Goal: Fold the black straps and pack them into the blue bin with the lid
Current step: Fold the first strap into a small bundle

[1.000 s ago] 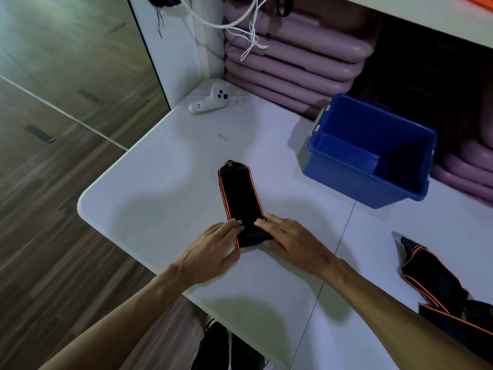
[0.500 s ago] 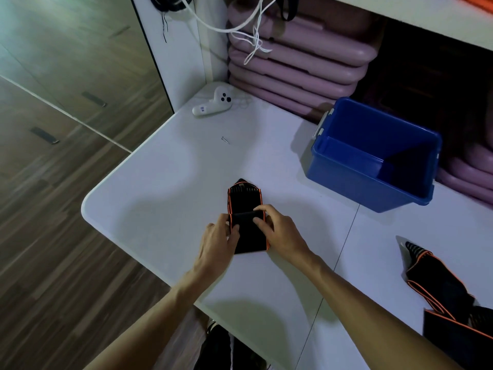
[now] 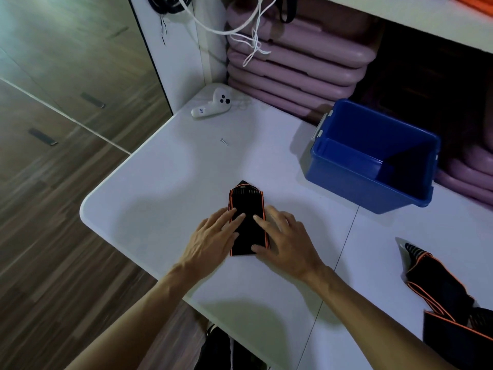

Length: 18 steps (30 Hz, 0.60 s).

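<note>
Nearest, lower rt: loose black straps (image 3: 440, 289), orange-piped, ribbed fabric, heaped unfolded at white table (image 3: 160, 188) edge, partly cut by frame. Centre: folded black strap (image 3: 246, 222), flat oblong packet w/ orange edging, pointed ribbed end facing away, lying on smooth matt tabletop. Left hand (image 3: 213, 239) flat, fingers spread, tips pressing packet's left half; thumb beside its near left edge. Right hand (image 3: 282, 236) likewise flat, fingers splayed, pressing right half & near corner; nothing gripped by either. Thin seam in tabletop running rt of hands. Rounded table corner at left, bare surface around packet on all sides. Further: small screw (image 3: 224, 142), then white controller (image 3: 212, 106) near back corner. Far rt: blue bin (image 3: 354, 182), rigid plastic, rectangular, open-topped, inside looks empty, well apart from packet. Behind: stacked mauve rounded pads (image 3: 296, 65), dangling white cords (image 3: 250, 36).
</note>
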Motion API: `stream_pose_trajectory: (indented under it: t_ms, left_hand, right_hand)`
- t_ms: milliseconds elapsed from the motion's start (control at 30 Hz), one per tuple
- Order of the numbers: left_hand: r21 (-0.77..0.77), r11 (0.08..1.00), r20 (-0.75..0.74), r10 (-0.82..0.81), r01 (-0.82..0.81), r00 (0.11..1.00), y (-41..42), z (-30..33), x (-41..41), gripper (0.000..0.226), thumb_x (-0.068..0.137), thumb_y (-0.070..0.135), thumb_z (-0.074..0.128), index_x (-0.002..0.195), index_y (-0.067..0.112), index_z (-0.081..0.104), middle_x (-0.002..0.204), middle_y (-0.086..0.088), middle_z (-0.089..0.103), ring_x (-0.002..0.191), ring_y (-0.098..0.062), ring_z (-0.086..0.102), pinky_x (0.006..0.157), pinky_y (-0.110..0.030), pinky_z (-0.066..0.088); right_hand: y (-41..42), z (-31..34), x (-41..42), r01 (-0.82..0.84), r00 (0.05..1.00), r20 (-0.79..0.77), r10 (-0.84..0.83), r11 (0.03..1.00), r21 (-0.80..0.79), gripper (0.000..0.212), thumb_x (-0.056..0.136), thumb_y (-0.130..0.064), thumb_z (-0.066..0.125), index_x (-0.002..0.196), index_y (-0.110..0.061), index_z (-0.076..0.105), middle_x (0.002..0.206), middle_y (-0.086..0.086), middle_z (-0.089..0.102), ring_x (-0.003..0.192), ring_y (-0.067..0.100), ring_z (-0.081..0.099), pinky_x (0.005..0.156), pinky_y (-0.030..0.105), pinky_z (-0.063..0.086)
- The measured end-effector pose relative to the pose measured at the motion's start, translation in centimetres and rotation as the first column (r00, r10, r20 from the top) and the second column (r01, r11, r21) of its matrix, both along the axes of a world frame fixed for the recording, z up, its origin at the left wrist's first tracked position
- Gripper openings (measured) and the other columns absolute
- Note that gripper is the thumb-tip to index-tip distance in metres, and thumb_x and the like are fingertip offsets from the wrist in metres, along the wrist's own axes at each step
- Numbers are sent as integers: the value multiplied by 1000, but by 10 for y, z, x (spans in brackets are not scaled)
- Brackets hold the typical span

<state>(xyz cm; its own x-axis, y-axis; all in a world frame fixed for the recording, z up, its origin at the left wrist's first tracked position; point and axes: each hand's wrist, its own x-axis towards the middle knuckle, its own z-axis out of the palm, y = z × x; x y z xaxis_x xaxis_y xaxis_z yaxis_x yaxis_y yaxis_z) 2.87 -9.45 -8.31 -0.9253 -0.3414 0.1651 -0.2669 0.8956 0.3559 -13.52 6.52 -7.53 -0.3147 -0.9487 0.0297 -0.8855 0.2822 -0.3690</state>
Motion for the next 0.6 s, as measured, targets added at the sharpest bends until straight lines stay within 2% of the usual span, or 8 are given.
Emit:
stream_pose_trajectory:
  t_ms: [67,133,167,233,300,433,500,600]
  left_hand:
    - [-3,998,102,-68,69,992,0,1,5,67,95,56,39,148,15,33,154,-9,34,142,-23,33,108,-39,40]
    - [-11,991,208,-126,131,970,0,3,8,91,86,72,39,152,13,20,160,-9,17,147,-20,19,112,-33,28]
    - [-29,988,211,-141,150,967,-1,4,7,91,86,70,42,152,12,19,160,-11,16,147,-23,20,112,-34,29]
    - [-63,984,167,-156,169,974,-2,6,5,75,89,49,50,149,10,28,152,-17,31,139,-31,35,105,-38,43]
    - [-27,987,135,-151,156,979,-5,7,1,65,86,32,54,144,9,37,139,-15,42,126,-31,45,96,-41,50]
    - [253,965,42,-84,71,996,-14,13,-8,49,89,38,45,132,15,55,118,-1,56,106,-19,56,88,-30,48]
    - [389,921,21,-25,15,999,-20,17,-13,39,91,43,47,116,17,63,100,5,62,88,-12,59,76,-26,46]
    - [573,809,71,106,-127,992,-23,22,-21,26,92,35,57,103,13,62,89,5,68,82,-10,64,69,-25,47]
  right_hand:
    - [7,-3,-3,-82,994,-64,89,991,103,83,84,-71,47,150,-22,35,161,2,24,139,25,33,100,40,39]
    - [7,-4,-3,-112,988,-88,124,985,131,76,87,-61,49,150,-18,36,159,2,29,138,25,36,100,41,43]
    - [4,-3,-4,-113,987,-101,125,987,113,68,88,-50,51,147,-16,41,156,3,37,134,25,41,96,42,46]
    - [-2,0,-5,-112,989,-93,117,992,59,57,86,-36,50,138,-13,54,145,5,52,124,24,50,88,41,51]
    - [-4,2,-8,-112,993,-27,112,994,-3,50,87,-34,46,130,-13,60,136,4,60,117,23,54,83,40,52]
    - [-8,15,-16,-21,963,270,29,999,-32,31,96,-30,55,124,-18,61,111,-2,67,102,20,57,83,35,49]
    - [-14,24,-19,55,923,381,-57,998,14,27,98,-36,55,120,-21,60,97,-1,63,91,18,58,79,33,48]
    - [-26,26,-22,119,861,488,-145,989,83,17,95,-41,58,96,-24,58,82,-1,61,72,11,57,64,25,45]
